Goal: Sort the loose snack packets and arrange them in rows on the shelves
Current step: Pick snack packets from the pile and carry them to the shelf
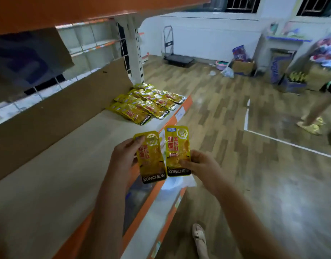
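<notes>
My left hand (123,157) grips one yellow snack packet (152,161) marked KONCHEW, held upright over the shelf's front edge. Beside it, my right hand (202,165) grips a second yellow snack packet (177,146) of the same kind by its lower right corner. The two packets are side by side, almost touching. Farther along the beige shelf (58,165), near the white upright post, several matching yellow packets (147,103) lie in overlapping rows.
A brown cardboard back panel (58,116) runs behind the shelf, and an orange shelf (48,8) hangs overhead. A lower shelf (161,202) juts out below. On the wooden floor are a folding trolley (175,57), boxes (243,67) and another person's legs (314,116) at right.
</notes>
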### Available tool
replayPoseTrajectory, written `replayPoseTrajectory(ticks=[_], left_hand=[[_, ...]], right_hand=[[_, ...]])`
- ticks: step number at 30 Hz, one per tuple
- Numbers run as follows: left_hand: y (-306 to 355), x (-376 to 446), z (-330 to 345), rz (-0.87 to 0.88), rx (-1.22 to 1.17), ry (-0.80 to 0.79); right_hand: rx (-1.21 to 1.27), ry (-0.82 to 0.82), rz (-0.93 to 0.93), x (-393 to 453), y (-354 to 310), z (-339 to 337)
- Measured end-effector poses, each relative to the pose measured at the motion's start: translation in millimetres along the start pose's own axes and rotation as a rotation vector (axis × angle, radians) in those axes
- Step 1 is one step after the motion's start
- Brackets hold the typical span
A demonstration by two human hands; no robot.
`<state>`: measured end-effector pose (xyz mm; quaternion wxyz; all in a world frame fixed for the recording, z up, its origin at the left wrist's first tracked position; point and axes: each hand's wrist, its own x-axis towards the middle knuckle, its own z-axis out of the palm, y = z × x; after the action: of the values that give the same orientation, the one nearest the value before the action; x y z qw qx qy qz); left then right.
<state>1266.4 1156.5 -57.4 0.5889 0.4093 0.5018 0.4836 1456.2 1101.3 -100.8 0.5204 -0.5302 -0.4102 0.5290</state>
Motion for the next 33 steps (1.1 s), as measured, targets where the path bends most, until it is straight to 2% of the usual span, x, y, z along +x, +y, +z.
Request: replayPoseTrajectory(ticks=[3,8,14,19,22,33], left_hand=[[0,44,14,-0.004,0.000,0.107],[-2,112,30,-0.014,-0.013,0.374],[0,174,29,-0.007,-0.052,0.622],[4,202,30,-0.044,-0.057,0.615],[6,211,27,-0.067,0.022,0.585],[-3,219,14,-0.031,0.419,0.606]], right_hand=[[-0.021,-0.103,0.038,56,-12,-16],[-0.056,-0.304,0.089,145,-48,-27],[-0.240,-0.428,0.100,232,-65,-29],[-0.506,-0.508,-0.049,270,-57,-15],[-0.613,-0.541,-0.092,280,-54,-3],[-0.688,-0.669,-0.116,293,-41,8]])
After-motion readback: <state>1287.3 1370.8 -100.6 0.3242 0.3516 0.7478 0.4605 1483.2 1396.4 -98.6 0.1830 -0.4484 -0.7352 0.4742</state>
